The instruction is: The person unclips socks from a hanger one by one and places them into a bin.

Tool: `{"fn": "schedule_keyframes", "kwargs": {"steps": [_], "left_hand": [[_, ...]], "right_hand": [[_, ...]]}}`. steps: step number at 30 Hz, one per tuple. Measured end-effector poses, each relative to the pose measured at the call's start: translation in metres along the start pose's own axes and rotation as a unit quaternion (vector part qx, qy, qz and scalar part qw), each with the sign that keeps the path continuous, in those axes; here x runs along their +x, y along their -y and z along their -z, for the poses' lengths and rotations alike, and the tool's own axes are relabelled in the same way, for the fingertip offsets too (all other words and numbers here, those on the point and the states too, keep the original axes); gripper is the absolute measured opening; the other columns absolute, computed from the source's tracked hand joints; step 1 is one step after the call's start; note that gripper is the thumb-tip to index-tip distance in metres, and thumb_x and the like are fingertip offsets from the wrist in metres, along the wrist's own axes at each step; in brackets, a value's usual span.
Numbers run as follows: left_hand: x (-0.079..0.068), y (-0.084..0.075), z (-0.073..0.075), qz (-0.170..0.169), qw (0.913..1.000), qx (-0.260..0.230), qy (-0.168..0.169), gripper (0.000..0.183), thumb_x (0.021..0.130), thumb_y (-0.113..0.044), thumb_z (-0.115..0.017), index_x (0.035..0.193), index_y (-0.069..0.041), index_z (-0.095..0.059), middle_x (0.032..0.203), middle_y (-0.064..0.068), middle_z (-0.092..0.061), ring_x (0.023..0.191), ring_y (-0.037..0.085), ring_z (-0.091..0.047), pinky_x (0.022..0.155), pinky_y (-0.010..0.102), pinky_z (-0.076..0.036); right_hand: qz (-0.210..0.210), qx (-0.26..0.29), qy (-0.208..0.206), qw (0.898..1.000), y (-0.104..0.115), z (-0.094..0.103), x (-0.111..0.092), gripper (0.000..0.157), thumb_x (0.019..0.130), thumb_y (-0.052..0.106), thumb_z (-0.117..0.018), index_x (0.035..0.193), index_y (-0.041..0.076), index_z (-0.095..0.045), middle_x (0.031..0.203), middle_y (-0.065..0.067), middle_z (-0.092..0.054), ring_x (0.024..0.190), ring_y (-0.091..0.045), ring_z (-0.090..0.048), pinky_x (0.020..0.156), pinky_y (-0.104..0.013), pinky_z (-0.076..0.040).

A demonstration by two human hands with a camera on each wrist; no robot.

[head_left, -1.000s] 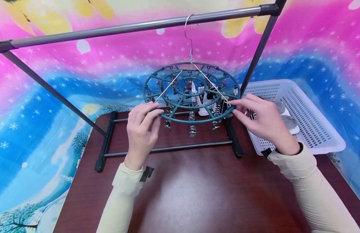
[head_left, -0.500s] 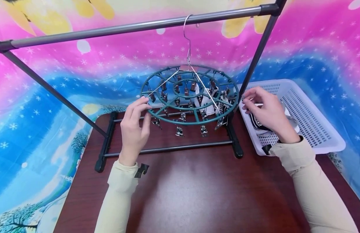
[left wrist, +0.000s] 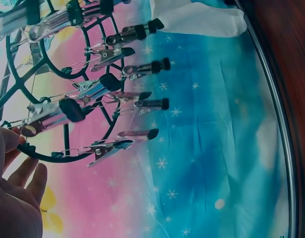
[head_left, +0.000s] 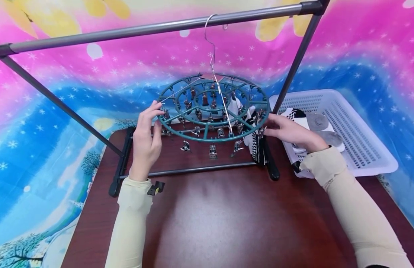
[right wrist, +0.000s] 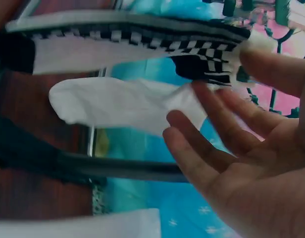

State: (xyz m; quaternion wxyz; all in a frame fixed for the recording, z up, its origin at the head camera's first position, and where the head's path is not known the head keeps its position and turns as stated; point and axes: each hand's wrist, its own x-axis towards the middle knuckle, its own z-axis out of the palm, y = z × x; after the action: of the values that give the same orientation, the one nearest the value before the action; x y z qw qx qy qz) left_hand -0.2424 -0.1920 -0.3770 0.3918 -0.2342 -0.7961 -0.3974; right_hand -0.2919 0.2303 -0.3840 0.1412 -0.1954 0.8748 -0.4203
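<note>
A round green clip hanger (head_left: 205, 139) with several metal clips hangs by its wire hook (head_left: 210, 37) from the rack's top bar. My left hand (head_left: 146, 137) pinches its left rim; in the left wrist view my left fingers (left wrist: 36, 183) lie around the ring. My right hand (head_left: 290, 130) is at the right rim, thumb and fingers beside a black-and-white checked sock (head_left: 258, 149) hanging there. In the right wrist view, my right hand (right wrist: 261, 148) has loosely spread fingers touching the checked sock (right wrist: 142, 44), above a white sock (right wrist: 123, 101).
The metal rack (head_left: 153, 29) stands on a dark red-brown table (head_left: 210, 216). To its right sits a white perforated basket (head_left: 360, 149) holding more socks (head_left: 324, 126), some grey and white. A colourful patterned cloth (head_left: 42, 130) hangs behind.
The hanger has turned, its front rim moving left, and its hook has shifted left along the bar. My left hand moved left with it. My right hand left the rim, then came back beside the sock.
</note>
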Motion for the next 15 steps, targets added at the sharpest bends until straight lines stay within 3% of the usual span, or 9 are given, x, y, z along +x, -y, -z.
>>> {"fn": "schedule_keyframes", "kwargs": {"steps": [3, 6, 9, 11, 15], "left_hand": [[0.0, 0.002, 0.0, 0.002, 0.9999, -0.006, 0.016, 0.029, 0.105, 0.005, -0.047, 0.131, 0.0, -0.06, 0.151, 0.011, -0.055, 0.151, 0.026, -0.041, 0.103, 0.029, -0.046], [0.001, 0.003, 0.0, 0.003, 0.9998, -0.009, 0.017, 0.025, 0.106, 0.001, -0.047, 0.128, 0.001, -0.06, 0.151, 0.013, -0.054, 0.152, 0.026, -0.04, 0.123, 0.041, -0.035], [0.001, 0.004, 0.0, 0.005, 0.9999, -0.006, 0.012, 0.02, 0.105, 0.0, -0.047, 0.121, 0.002, -0.06, 0.15, 0.012, -0.053, 0.15, 0.026, -0.043, 0.121, 0.042, -0.038], [0.002, 0.004, 0.0, 0.008, 0.9999, -0.002, 0.007, 0.018, 0.104, 0.002, -0.048, 0.117, 0.002, -0.06, 0.149, 0.011, -0.054, 0.148, 0.027, -0.045, 0.116, 0.041, -0.042], [0.003, 0.006, 0.001, 0.016, 0.9998, -0.004, -0.007, 0.019, 0.099, 0.01, -0.049, 0.113, 0.003, -0.059, 0.147, 0.01, -0.055, 0.146, 0.027, -0.048, 0.113, 0.038, -0.045]], "right_hand": [[0.011, 0.016, 0.014, 1.0, -0.004, -0.003, -0.002, 0.028, 0.105, 0.015, -0.061, 0.129, 0.002, -0.056, 0.123, -0.014, -0.064, 0.111, -0.017, -0.062, 0.093, -0.027, -0.049], [0.016, 0.051, 0.032, 0.998, -0.006, -0.006, 0.003, 0.046, 0.104, 0.019, -0.063, 0.145, 0.007, -0.047, 0.132, -0.014, -0.059, 0.119, -0.019, -0.061, 0.097, -0.023, -0.049], [0.007, 0.07, 0.04, 0.997, -0.007, -0.008, 0.011, 0.059, 0.106, 0.017, -0.06, 0.158, 0.015, -0.033, 0.142, -0.016, -0.057, 0.13, -0.027, -0.059, 0.108, -0.033, -0.045], [-0.009, 0.069, 0.035, 0.997, -0.007, -0.008, 0.018, 0.06, 0.106, 0.013, -0.057, 0.16, 0.018, -0.03, 0.143, -0.018, -0.057, 0.133, -0.033, -0.057, 0.113, -0.044, -0.042], [-0.028, 0.063, 0.019, 0.997, -0.005, -0.009, 0.029, 0.066, 0.106, 0.008, -0.053, 0.164, 0.02, -0.023, 0.166, -0.018, -0.032, 0.155, -0.036, -0.027, 0.122, -0.062, -0.025]]}}
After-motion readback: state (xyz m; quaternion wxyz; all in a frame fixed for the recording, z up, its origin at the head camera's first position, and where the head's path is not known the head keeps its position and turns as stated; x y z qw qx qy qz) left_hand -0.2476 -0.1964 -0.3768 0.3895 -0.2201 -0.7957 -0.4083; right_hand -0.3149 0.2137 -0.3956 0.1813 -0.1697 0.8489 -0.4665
